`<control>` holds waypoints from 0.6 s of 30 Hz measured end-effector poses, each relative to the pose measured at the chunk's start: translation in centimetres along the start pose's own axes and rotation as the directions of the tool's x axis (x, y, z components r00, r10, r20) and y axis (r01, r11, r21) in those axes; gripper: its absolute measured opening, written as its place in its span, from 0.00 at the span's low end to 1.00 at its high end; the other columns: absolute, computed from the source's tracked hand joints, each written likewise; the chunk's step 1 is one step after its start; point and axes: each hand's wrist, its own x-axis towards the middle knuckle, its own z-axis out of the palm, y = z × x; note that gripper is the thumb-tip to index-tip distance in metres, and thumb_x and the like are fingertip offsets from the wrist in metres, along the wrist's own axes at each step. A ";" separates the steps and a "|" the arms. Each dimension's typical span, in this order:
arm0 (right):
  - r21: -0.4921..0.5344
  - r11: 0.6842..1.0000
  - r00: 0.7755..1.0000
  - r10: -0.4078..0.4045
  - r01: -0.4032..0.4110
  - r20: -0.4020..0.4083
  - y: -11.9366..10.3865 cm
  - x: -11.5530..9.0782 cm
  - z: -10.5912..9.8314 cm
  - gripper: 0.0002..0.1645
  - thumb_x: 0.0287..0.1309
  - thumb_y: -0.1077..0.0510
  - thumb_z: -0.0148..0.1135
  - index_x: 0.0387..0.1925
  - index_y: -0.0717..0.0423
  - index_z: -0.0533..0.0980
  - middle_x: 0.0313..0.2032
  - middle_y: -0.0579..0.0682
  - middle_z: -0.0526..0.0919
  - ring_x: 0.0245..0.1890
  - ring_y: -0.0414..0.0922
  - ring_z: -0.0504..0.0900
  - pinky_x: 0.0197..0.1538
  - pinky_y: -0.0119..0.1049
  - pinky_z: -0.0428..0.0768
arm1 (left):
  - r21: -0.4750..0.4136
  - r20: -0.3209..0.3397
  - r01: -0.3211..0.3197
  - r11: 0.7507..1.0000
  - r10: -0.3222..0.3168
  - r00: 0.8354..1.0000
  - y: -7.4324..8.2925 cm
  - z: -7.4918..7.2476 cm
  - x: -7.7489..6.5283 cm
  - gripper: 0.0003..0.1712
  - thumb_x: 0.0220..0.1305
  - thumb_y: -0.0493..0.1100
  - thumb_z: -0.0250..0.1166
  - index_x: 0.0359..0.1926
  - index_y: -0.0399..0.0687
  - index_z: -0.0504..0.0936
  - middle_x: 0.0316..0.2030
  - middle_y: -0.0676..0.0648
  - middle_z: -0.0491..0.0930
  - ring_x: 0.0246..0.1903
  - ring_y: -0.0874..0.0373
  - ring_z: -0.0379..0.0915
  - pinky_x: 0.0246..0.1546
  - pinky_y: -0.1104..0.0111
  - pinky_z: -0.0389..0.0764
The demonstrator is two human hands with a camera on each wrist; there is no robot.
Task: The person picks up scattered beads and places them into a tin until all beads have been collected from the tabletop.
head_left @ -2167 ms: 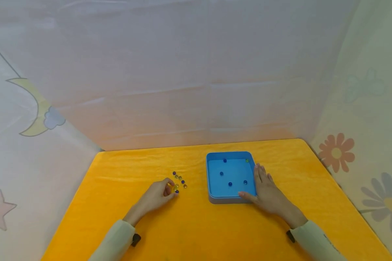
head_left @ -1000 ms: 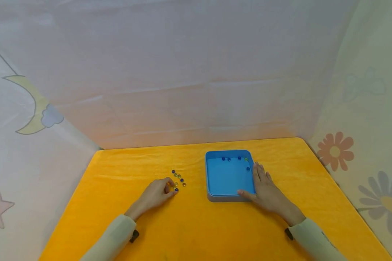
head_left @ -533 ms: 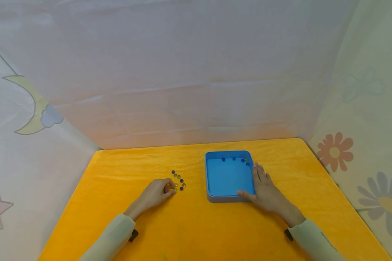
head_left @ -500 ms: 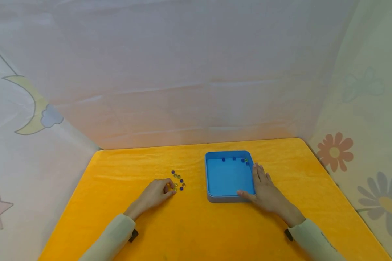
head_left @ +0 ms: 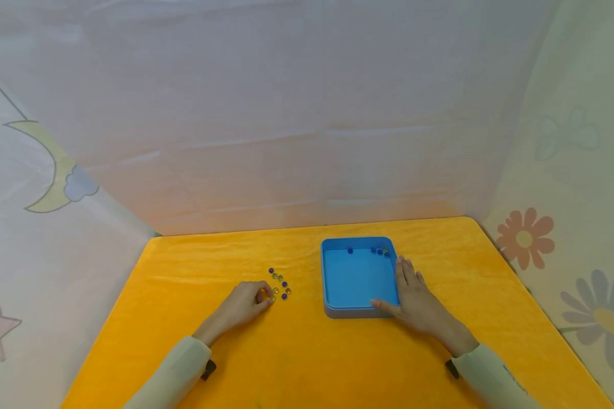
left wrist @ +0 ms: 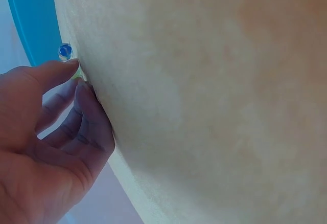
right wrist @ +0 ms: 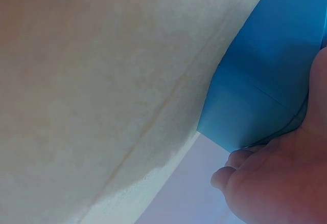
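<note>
My left hand [head_left: 243, 307] is low over the yellow cloth, its thumb and fingertips on either side of a yellow-green glass marble [left wrist: 77, 74]. Just right of those fingertips lies a dark blue marble [head_left: 284, 296], also seen beyond the thumb in the left wrist view. Several other blue and yellow marbles [head_left: 280, 278] are scattered behind it. My right hand [head_left: 419, 304] rests against the right side of a square blue tray [head_left: 358, 312], fingers straight, thumb on the front rim. Several blue marbles [head_left: 380, 252] and a yellow-green one sit along the tray's back wall, mostly in the right corner.
A yellow cloth [head_left: 307, 363] covers the table. Pale fabric walls [head_left: 307, 125] with printed flowers, a moon and a star stand around its back and sides.
The blue marble by my left fingertips has shifted right, and those fingers now close on the yellow-green one. Marbles in the tray have rolled to the back right. My right hand stays put.
</note>
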 end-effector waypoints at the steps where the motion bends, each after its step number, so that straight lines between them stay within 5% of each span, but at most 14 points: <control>1: 0.002 1.000 1.000 0.001 -0.001 0.000 0.0 0.0 0.0 0.77 0.62 0.21 0.59 0.82 0.70 0.35 0.82 0.73 0.37 0.83 0.72 0.40 0.78 0.72 0.46 | -0.002 -0.001 -0.004 1.000 0.004 1.000 -0.1 0.0 0.0 0.04 0.73 0.44 0.69 0.45 0.51 0.86 0.27 0.56 0.81 0.24 0.64 0.71 0.27 0.72 0.74; 18: 0.014 1.000 1.000 0.014 -0.014 0.008 -0.1 0.1 0.3 0.76 0.62 0.21 0.60 0.82 0.70 0.36 0.83 0.73 0.37 0.83 0.73 0.39 0.79 0.72 0.45 | -0.048 -0.011 -0.013 0.999 0.012 1.000 -0.7 -0.3 -0.2 0.04 0.72 0.44 0.70 0.41 0.50 0.86 0.29 0.56 0.82 0.26 0.66 0.72 0.28 0.72 0.75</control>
